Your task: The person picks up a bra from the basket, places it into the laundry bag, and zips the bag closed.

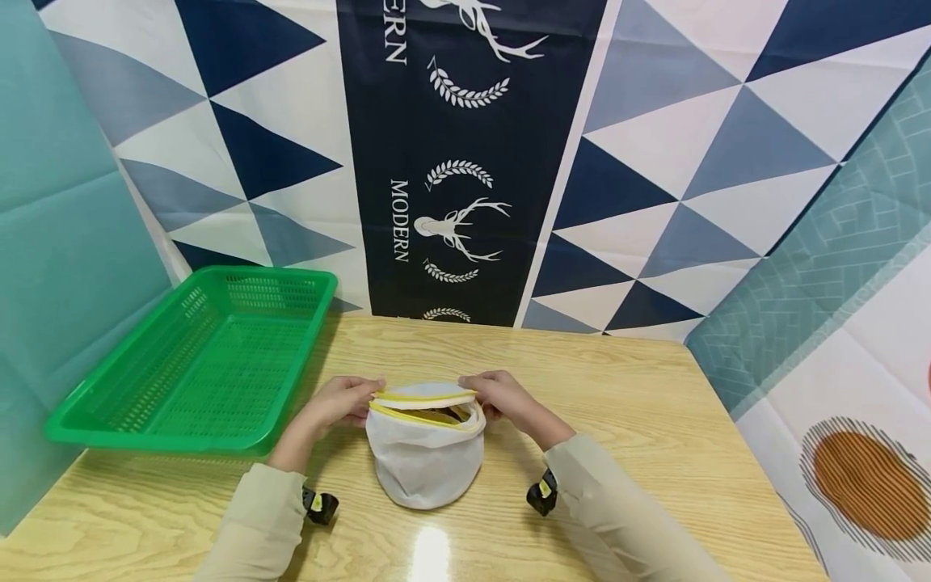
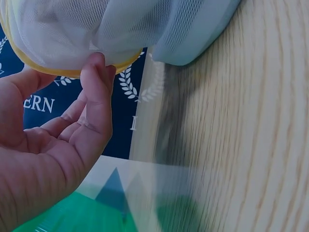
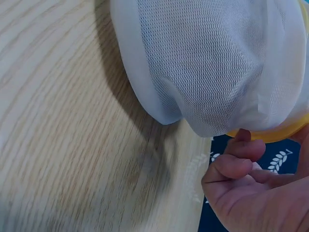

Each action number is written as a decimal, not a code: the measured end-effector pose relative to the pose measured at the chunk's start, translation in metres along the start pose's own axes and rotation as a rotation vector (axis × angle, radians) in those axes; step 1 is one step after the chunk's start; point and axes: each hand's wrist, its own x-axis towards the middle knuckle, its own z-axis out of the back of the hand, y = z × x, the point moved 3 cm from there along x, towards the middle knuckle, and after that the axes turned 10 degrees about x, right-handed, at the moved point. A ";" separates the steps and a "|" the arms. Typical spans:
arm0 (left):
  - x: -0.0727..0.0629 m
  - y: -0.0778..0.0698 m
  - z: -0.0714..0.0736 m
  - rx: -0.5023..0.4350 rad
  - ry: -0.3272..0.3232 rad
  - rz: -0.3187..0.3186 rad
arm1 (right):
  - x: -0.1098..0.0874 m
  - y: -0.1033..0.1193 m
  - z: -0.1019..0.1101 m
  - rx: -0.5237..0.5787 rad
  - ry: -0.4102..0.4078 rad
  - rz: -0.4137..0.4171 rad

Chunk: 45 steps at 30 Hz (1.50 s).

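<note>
A white mesh laundry bag (image 1: 425, 461) with yellow trim stands on the wooden table, its zippered top partly open. Through the gap something dark shows, too small to make out. My left hand (image 1: 342, 402) pinches the yellow-trimmed rim at the left; in the left wrist view thumb and fingers meet at that edge. On the opposite side my right hand (image 1: 505, 398) holds the rim, and the right wrist view shows its fingers curled at the yellow edge beneath the mesh (image 3: 203, 63).
A green plastic basket (image 1: 291, 404) sits at the table's left, close to my left forearm. Behind the wooden tabletop (image 1: 618, 420) hangs a patterned cloth (image 1: 465, 162). Teal sheeting (image 1: 73, 202) borders the left side.
</note>
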 end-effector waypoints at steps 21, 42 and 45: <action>-0.014 -0.015 -0.003 -0.160 0.028 -0.099 | 0.012 -0.005 -0.005 0.081 0.046 -0.175; -0.015 -0.019 -0.003 -0.217 0.130 -0.148 | 0.012 0.006 -0.011 0.138 0.191 -0.018; -0.012 -0.018 -0.003 -0.195 0.116 -0.122 | 0.012 0.007 -0.010 0.120 0.199 -0.002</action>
